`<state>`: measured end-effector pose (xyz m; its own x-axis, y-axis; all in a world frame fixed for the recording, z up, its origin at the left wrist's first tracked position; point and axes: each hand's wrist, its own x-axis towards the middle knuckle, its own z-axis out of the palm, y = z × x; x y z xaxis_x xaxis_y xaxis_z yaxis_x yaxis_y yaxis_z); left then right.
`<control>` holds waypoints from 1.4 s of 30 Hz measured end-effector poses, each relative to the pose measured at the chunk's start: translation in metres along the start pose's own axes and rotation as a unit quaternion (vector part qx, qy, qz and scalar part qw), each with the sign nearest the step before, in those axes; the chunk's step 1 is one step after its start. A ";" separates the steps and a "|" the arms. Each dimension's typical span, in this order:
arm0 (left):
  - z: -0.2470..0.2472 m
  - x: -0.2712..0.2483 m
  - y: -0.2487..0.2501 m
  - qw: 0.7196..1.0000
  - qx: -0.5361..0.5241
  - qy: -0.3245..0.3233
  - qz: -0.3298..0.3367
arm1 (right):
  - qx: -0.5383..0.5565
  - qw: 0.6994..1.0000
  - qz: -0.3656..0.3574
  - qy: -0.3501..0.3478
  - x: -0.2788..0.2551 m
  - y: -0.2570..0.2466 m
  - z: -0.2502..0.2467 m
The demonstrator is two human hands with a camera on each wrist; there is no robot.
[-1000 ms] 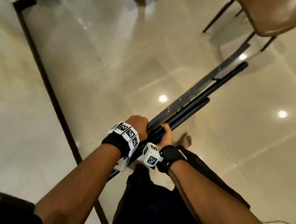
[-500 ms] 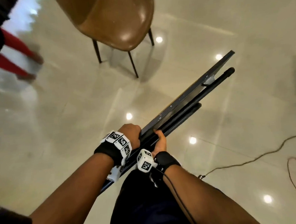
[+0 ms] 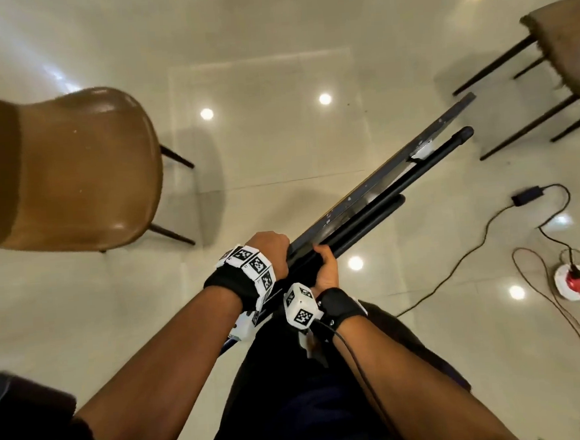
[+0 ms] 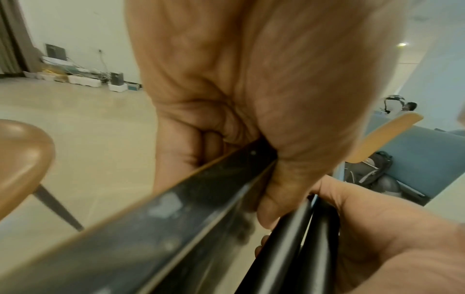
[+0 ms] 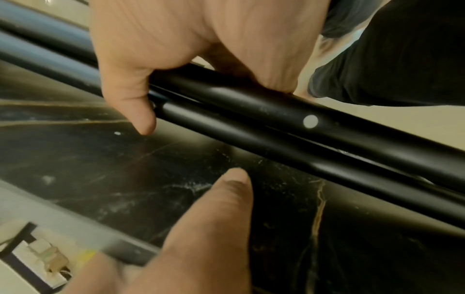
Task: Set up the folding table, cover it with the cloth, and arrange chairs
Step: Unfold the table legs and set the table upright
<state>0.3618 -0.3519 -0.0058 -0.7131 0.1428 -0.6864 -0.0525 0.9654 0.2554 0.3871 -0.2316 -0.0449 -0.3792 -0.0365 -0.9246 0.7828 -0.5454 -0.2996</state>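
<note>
Black folded table (image 3: 379, 193) carried edge-up: left hand (image 3: 270, 255) grips top edge, right hand (image 3: 326, 265) grips legs.

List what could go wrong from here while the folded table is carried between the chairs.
1. The far end of the folding table points toward the right chair; it may strike a chair leg.
2. A cable and a floor socket lie on the glossy floor to the right: a likely trip hazard.
3. The left hand grips the tabletop edge and the right hand the folded legs; fingers could get pinched if these shift.
</note>
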 end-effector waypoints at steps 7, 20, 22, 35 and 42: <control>-0.118 0.132 0.038 0.994 0.082 -0.047 0.048 | 0.112 0.994 0.006 0.001 0.063 -0.135 0.057; -0.308 0.347 0.095 0.986 0.123 -0.053 0.095 | 0.184 0.980 -0.003 0.070 0.172 -0.366 0.164; -0.337 0.378 0.091 0.986 0.124 -0.046 0.102 | 0.169 0.983 -0.015 0.066 0.187 -0.395 0.190; -0.502 0.565 0.051 0.976 0.174 -0.024 0.126 | 0.259 0.964 0.009 0.065 0.315 -0.549 0.353; -0.562 0.661 0.010 0.979 0.176 -0.038 0.092 | 0.256 0.963 0.052 0.060 0.415 -0.587 0.418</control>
<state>-0.5034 -0.3700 -0.0745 -0.6333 0.3251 -0.7023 0.3261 0.9351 0.1388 -0.4360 -0.2770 -0.1544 -0.2274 -0.0331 -0.9732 0.4564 -0.8865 -0.0765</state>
